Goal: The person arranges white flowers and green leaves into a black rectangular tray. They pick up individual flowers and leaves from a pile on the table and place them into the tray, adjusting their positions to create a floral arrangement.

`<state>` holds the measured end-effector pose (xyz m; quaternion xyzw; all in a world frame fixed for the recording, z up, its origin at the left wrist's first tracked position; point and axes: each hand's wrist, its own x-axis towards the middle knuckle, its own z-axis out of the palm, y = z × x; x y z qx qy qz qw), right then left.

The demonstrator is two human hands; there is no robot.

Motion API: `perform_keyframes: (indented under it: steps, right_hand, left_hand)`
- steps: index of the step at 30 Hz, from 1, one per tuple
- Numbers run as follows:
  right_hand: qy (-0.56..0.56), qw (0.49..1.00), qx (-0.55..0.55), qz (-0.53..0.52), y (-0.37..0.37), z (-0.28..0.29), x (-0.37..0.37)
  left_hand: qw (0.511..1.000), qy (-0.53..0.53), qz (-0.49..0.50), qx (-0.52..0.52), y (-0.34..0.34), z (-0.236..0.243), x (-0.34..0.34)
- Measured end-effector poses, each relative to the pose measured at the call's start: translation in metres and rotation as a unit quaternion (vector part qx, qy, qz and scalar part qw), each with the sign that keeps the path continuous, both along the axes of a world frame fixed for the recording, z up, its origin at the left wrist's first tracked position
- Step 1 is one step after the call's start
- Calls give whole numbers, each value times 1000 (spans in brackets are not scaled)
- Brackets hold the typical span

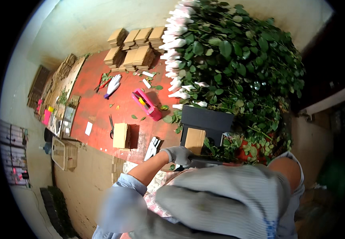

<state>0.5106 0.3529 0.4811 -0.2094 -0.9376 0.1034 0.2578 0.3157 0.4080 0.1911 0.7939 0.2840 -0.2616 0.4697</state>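
My left hand (179,155), in a grey knit glove, is closed at the near left corner of a black stand (207,118) and appears to grip its front edge. A brown cardboard piece (195,140) lies on that stand. Very near the camera, my right hand (228,195) looms large and blurred in a grey glove. Its fingers stretch leftward, and no object shows in them; it hides the near edge of the workplace. To the left of my left hand lies a black-and-white stapler (152,148). Leafy rose stems (236,59), their heads in white sleeves (174,44), are piled beyond the stand.
On the red table (89,85) are a pink tape dispenser (148,105), a cardboard stack (121,136), black scissors (111,126), red-handled pruners (103,83) and a white glove (113,85). More cardboard stacks (138,56) sit at the back. A plastic crate (64,154) stands left.
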Motion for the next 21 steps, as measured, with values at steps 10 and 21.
perform_keyframes:
  steps: [10,21]
  right_hand:
    - [51,999,-8,17,16,-37,12]
    - [151,888,212,-379,211,20,150]
  left_hand:
    - [996,-85,10,25,2,-43,-24]
    - [999,19,-23,41,-4,-38,-14]
